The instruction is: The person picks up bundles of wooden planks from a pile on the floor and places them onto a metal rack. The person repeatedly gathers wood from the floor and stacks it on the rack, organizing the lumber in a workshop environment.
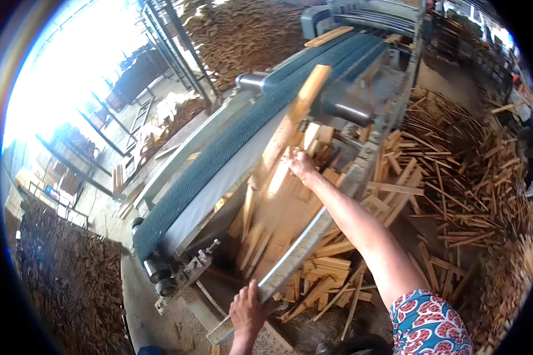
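Head view, looking down over a woodworking station. Long pale wooden board (290,127) leaning steeply, top end up near the green conveyor belt (249,130), lower part down among a heap of short wooden offcuts (323,275). Right hand (299,163) reaching forward from a bare forearm with a red-and-blue patterned sleeve (426,322) at the shoulder, pressed against the board about halfway along its length, on its right edge. Fingers bent around that edge, closed enough to grip; exact wrap on the far side hidden.

Left hand (247,310) low in the picture, near the bottom edge, well apart from the board. Fingers curled shut over the near end of a grey metal rail (302,242) running diagonally up toward the right hand and passing just under the right forearm. Thumb side toward the camera, knuckles up.

Conveyor belt slanting from lower left to upper right, rollers (157,275) at the near end, one short plank (328,36) lying on the belt far up near the machine housing. Scattered thin wood strips (456,171) covering the floor to the right of the machine. Dark stacks of cut wood (65,278) at lower left and more piled behind the belt at the top.
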The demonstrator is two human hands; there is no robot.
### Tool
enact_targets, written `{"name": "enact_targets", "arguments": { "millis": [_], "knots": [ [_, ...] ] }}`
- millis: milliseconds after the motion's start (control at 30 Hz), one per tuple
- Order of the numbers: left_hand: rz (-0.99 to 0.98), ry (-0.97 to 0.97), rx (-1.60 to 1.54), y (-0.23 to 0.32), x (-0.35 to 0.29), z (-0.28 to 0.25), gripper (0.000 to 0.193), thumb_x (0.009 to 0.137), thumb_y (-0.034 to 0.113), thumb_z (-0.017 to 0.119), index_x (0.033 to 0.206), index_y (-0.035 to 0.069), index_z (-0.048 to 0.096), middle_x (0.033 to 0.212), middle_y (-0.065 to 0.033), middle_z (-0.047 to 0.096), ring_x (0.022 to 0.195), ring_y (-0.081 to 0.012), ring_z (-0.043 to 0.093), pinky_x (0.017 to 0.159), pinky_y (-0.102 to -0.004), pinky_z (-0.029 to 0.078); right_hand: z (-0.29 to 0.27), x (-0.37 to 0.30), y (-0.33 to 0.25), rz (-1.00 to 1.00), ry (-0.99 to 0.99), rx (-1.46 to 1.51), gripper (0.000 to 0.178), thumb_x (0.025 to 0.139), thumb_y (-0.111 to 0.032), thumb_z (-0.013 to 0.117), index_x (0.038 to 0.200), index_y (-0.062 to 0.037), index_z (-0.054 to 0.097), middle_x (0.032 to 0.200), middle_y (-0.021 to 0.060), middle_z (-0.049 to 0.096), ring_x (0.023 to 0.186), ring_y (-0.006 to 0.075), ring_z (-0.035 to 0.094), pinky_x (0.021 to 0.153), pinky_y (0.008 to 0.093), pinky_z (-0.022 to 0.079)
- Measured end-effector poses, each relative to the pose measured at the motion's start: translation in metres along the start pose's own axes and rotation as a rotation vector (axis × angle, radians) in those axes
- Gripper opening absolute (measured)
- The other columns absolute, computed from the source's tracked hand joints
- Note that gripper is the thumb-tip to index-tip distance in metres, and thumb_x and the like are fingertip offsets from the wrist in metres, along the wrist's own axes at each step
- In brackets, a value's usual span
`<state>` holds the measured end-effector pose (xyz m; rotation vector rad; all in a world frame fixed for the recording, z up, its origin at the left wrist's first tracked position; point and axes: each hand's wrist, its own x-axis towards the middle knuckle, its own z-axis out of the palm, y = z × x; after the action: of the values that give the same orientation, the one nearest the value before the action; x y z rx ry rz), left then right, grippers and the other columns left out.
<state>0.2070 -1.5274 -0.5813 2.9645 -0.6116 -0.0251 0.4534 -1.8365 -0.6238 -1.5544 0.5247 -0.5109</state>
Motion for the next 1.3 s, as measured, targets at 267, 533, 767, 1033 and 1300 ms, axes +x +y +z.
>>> {"name": "enact_targets", "arguments": {
  "millis": [267, 533, 767, 1033, 1300],
  "knots": [
    [-0.014, -0.051, 0.006, -0.006, -0.001, 0.001, 0.068, 0.062, 0.041, 0.072, 0.118, 0.012, 0.044, 0.094, -0.0070, 0.053, 0.082, -0.0256, 0.055, 0.067, -0.0373, 0.045, 0.016, 0.016, -0.015, 0.255, -0.136, 0.322, 0.016, 0.074, -0.016, 0.063, 0.080, -0.0052, 0.053, 0.063, 0.0016, 0.053, 0.051, 0.0114, 0.051, 0.043, 0.0226, 0.044],
    [-0.053, 0.057, -0.003, -0.008, 0.004, 0.006, 0.064, 0.056, 0.028, 0.076, 0.111, 0.012, 0.047, 0.086, -0.0092, 0.054, 0.077, -0.0301, 0.054, 0.063, -0.0415, 0.044, -0.163, -0.133, -0.089, 0.138, -0.509, 0.621, 0.034, 0.078, -0.018, 0.059, 0.105, 0.0013, 0.053, 0.095, 0.0070, 0.059, 0.084, 0.0144, 0.057, 0.077, 0.0299, 0.047],
    [0.002, 0.093, 0.038, 0.008, 0.001, 0.008, 0.068, 0.066, 0.030, 0.070, 0.124, 0.012, 0.040, 0.100, -0.0098, 0.053, 0.089, -0.0289, 0.053, 0.072, -0.0399, 0.045, -0.372, -0.344, -0.020, 0.471, -0.054, -0.168, 0.073, 0.073, -0.051, 0.060, 0.121, 0.0018, 0.043, 0.107, 0.0172, 0.054, 0.100, 0.0248, 0.052, 0.085, 0.0404, 0.044],
    [-0.042, 0.119, -0.011, -0.003, -0.004, 0.011, 0.062, 0.064, 0.027, 0.071, 0.119, 0.010, 0.045, 0.103, -0.0086, 0.054, 0.094, -0.0275, 0.053, 0.078, -0.0390, 0.043, -0.444, -0.530, 0.068, 0.773, 0.213, -0.704, 0.055, 0.075, -0.040, 0.066, 0.105, 0.0058, 0.055, 0.087, 0.0165, 0.064, 0.072, 0.0184, 0.062, 0.061, 0.0272, 0.051],
    [-0.009, 0.212, -0.176, -0.012, -0.010, 0.007, 0.050, 0.066, 0.028, 0.069, 0.108, 0.007, 0.052, 0.103, -0.0100, 0.056, 0.099, -0.0276, 0.051, 0.081, -0.0387, 0.041, -0.376, -0.455, 0.036, 0.590, -0.436, -0.854, 0.051, 0.077, -0.035, 0.064, 0.111, 0.0012, 0.054, 0.108, 0.0191, 0.059, 0.099, 0.0279, 0.057, 0.086, 0.0344, 0.044]
  ]
}}
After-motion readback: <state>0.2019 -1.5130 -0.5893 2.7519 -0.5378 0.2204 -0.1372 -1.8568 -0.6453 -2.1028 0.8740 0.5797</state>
